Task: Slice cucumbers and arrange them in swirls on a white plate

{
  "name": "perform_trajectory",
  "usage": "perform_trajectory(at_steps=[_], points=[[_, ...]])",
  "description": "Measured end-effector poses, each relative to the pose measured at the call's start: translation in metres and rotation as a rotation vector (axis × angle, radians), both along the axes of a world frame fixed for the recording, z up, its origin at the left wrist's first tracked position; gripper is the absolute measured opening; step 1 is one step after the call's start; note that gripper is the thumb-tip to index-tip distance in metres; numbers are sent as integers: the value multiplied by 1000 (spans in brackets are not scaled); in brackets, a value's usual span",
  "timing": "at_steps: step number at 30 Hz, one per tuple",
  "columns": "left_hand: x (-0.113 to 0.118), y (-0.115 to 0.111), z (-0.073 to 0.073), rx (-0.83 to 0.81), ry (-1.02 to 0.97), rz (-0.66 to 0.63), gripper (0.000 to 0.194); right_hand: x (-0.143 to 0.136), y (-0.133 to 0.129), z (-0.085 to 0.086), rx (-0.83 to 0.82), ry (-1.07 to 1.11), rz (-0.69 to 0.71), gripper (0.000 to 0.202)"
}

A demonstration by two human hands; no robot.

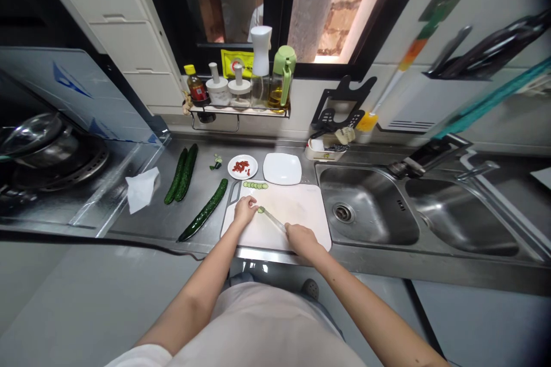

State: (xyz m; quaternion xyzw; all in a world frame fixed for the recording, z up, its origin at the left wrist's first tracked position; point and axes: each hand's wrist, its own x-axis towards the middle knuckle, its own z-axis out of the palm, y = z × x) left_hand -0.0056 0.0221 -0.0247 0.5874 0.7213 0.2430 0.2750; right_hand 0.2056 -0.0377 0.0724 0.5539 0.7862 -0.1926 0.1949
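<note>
My right hand (301, 239) is closed round the handle of a knife (274, 221), whose blade points left over the white cutting board (305, 206). A small cucumber slice (260, 210) lies at the blade's tip. My left hand (245, 211) is over the board's left part, fingers drawn together near that slice; whatever they hold is too small to make out. Along the board's top edge lies a row of cucumber slices (255, 185). One whole cucumber (203, 210) rests on the counter left of the board, and two more cucumbers (186, 172) lie side by side farther left.
Behind the board stand a plate of red pieces (243, 167) and a white square plate (282, 168). Cucumber scraps (216, 162) and a white tissue (142, 189) lie leftward. A steel sink (368, 206) is at right, a pot (41, 140) at far left, a bottle rack (241, 109) above.
</note>
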Motion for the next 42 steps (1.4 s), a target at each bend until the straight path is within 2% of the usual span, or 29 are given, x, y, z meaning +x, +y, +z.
perform_trajectory(at_steps=[7, 15, 28, 32, 35, 42], points=[[0, 0, 1, -2, 0, 1, 15, 3, 0, 5, -23, -6, 0, 32], [0, -1, 0, 2, 6, 7, 16, 12, -11, 10, -52, -23, 0, 29], [3, -6, 0, 27, 23, -27, 16, 23, -27, -6, -64, -25, -83, 27], [5, -11, -1, 42, 19, -35, 17, 26, -34, -13, -14, -19, -103, 27], [7, -14, -1, 59, 27, -60, 20, 25, -39, -18, 47, 4, -151, 29], [7, -18, -1, 82, 37, -81, 22, 24, -39, -23, 79, 86, -374, 29]])
